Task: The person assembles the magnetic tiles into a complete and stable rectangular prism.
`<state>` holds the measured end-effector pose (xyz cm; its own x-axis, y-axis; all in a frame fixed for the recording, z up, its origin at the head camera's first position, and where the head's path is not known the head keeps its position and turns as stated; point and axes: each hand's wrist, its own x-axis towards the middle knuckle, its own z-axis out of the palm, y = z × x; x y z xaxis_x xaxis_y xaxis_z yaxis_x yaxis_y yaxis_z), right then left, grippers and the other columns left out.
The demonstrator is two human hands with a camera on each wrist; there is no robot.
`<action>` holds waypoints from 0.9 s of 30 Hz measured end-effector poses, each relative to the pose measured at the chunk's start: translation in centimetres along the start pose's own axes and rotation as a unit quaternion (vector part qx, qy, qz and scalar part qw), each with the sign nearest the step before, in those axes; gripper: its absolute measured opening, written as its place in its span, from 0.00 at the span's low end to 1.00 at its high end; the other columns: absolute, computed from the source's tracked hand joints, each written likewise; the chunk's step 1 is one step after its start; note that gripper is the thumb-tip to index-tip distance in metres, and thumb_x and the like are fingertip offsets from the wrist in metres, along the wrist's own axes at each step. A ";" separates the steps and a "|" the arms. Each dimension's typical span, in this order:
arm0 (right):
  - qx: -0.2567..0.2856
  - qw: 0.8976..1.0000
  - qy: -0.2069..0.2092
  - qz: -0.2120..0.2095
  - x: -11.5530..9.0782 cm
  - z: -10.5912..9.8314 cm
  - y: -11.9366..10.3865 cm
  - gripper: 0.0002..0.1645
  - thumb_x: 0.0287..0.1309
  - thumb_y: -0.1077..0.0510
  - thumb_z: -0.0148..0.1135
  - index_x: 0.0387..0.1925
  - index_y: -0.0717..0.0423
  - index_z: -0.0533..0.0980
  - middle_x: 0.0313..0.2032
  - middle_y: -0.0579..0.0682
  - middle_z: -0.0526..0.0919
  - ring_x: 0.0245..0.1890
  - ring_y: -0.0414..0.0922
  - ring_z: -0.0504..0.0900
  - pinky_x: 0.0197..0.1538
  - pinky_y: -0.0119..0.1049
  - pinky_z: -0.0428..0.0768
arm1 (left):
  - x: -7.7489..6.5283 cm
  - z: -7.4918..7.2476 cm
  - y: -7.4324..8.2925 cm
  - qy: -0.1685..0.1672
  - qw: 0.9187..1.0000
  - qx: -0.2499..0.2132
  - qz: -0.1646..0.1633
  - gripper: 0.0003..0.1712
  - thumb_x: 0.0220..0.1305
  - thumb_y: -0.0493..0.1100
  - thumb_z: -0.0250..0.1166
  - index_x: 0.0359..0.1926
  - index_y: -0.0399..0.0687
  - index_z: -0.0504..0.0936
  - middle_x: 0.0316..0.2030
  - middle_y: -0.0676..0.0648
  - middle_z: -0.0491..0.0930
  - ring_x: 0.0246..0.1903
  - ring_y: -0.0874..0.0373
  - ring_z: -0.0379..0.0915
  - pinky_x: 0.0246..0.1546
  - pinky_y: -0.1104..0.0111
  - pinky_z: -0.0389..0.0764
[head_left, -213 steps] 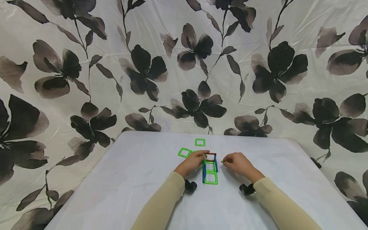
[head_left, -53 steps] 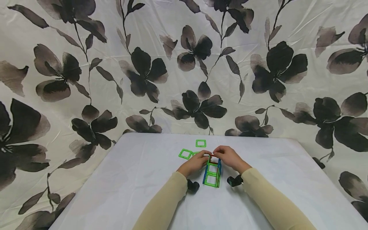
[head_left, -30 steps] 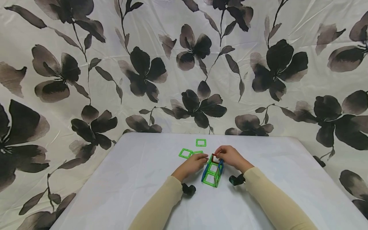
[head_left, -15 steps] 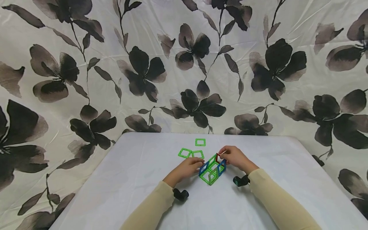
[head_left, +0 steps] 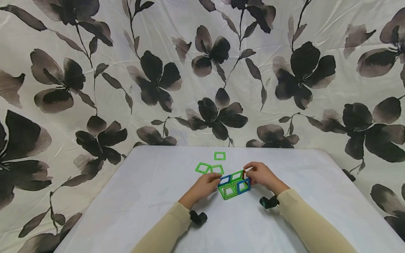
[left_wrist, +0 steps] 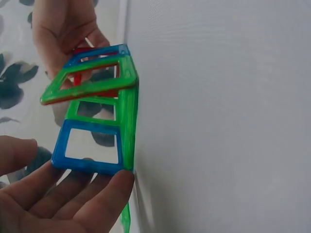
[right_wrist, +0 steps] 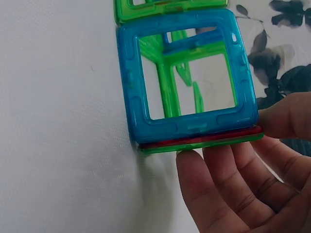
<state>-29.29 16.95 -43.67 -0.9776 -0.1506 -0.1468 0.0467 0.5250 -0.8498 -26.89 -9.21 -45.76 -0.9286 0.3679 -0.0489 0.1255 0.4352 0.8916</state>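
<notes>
A box-like frame of square magnetic tiles in green, blue and red stands on the table, set diagonally between the hands. My left hand is at its left end, fingertips against the outside of a blue tile; in the left wrist view the thumb is held apart from it. At the far right end my right hand pinches a red tile with a green tile flat against its outside, thumb on the inner corner. Another blue tile forms the side nearest the right wrist camera.
Three loose green square tiles lie behind the frame: one far tile, a tilted left tile and a tile by the left hand. The white table ends at a floral cloth backdrop.
A green tile earlier in my right hand now stands in the frame. The frame has turned, its red end swinging right with my right hand, while my left hand has moved left and nearer.
</notes>
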 end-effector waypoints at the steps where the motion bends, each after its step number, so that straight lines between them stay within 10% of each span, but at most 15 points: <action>1: 0.002 1.000 0.000 0.002 -0.1 0.0 0.0 0.20 0.63 0.59 0.56 0.57 0.58 0.74 0.45 0.57 0.81 0.34 0.45 0.78 0.36 0.35 0.83 | 0.1 0.1 0.0 0.006 1.000 0.000 -0.001 0.23 0.72 0.50 0.54 0.63 0.46 0.74 0.58 0.47 0.77 0.53 0.56 0.77 0.49 0.62 0.81; 9: 0.018 1.000 0.004 0.016 -0.9 0.0 0.1 0.25 0.61 0.59 0.54 0.60 0.60 0.71 0.48 0.60 0.79 0.36 0.47 0.79 0.37 0.37 0.84 | 1.1 0.7 0.1 0.045 0.998 0.048 -0.004 0.20 0.72 0.48 0.53 0.60 0.49 0.78 0.51 0.48 0.81 0.40 0.59 0.76 0.42 0.65 0.78; 27: 0.038 0.998 0.034 0.021 -2.0 0.1 0.4 0.25 0.64 0.60 0.53 0.61 0.63 0.71 0.47 0.60 0.80 0.33 0.46 0.79 0.36 0.37 0.84 | 3.9 1.2 0.7 0.059 0.997 0.057 -0.006 0.16 0.74 0.45 0.51 0.54 0.50 0.82 0.58 0.47 0.77 0.47 0.61 0.74 0.52 0.62 0.78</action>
<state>-27.26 17.34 -43.77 -0.9860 -0.0702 -0.1509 0.1016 0.4644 -0.8798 -30.00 -6.51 -45.86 -0.9643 0.2647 -0.0004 0.1457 0.5320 0.8341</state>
